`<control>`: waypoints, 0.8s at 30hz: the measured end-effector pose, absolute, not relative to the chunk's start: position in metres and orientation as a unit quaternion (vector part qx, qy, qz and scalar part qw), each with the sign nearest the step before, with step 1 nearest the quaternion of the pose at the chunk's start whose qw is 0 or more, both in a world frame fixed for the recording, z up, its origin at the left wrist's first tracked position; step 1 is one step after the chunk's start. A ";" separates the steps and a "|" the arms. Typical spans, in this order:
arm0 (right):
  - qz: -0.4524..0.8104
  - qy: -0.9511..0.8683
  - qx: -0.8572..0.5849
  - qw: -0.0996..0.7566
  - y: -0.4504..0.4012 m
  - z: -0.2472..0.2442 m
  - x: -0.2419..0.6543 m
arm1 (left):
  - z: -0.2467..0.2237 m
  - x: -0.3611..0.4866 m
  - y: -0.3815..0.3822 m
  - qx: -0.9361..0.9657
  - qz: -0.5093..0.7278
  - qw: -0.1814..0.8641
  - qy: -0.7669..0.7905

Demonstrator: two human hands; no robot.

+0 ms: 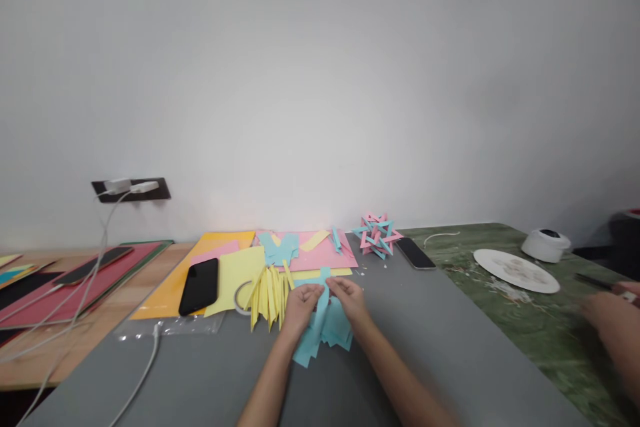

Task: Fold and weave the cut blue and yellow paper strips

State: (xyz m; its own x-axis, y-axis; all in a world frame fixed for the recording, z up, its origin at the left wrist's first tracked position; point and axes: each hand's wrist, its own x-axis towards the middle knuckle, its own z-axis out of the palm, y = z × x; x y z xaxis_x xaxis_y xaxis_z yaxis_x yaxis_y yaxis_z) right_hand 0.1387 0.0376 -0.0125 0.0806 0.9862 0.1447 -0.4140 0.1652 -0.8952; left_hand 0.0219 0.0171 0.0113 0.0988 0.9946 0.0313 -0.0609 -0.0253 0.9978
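Note:
A light blue paper strip point(325, 273) stands upright between my two hands. My left hand point(301, 309) pinches its left edge with thumb and fingertips. On the other edge, my right hand point(353, 301) is closed in a similar pinch. Beneath them lies a loose pile of blue paper strips point(336, 328) on the grey board. A bunch of folded yellow paper strips point(267, 297) is just left of my left hand, beside a roll of tape point(242, 297) that they partly cover.
A pink-and-blue paper star model point(377, 235) stands behind, near a phone point(415, 253). Another phone point(199, 287) rests on coloured sheets at left. On the green surface are a white plate point(517, 269) and a white device point(545, 245). Another person's hand point(607, 320) is at right.

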 end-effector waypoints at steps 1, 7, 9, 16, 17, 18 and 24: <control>0.533 -0.418 -0.355 0.644 0.038 -0.013 0.139 | 0.011 0.022 0.017 0.520 0.495 0.523 0.459; 0.477 -0.425 -0.384 0.666 0.036 -0.016 0.136 | 0.013 0.026 0.014 0.514 0.514 0.481 0.491; 0.471 -0.413 -0.400 0.669 0.036 -0.015 0.134 | 0.015 0.026 0.013 0.507 0.532 0.457 0.502; 0.522 -0.480 -0.368 0.601 0.029 -0.014 0.127 | 0.016 0.019 0.015 0.500 0.591 0.402 0.488; 0.518 -0.486 -0.366 0.601 0.028 -0.014 0.127 | 0.016 0.019 0.015 0.494 0.592 0.409 0.489; 0.512 -0.488 -0.367 0.604 0.028 -0.015 0.127 | 0.015 0.019 0.015 0.486 0.591 0.419 0.489; 0.500 -0.482 -0.380 0.611 0.030 -0.015 0.132 | 0.010 0.021 0.016 0.466 0.576 0.478 0.472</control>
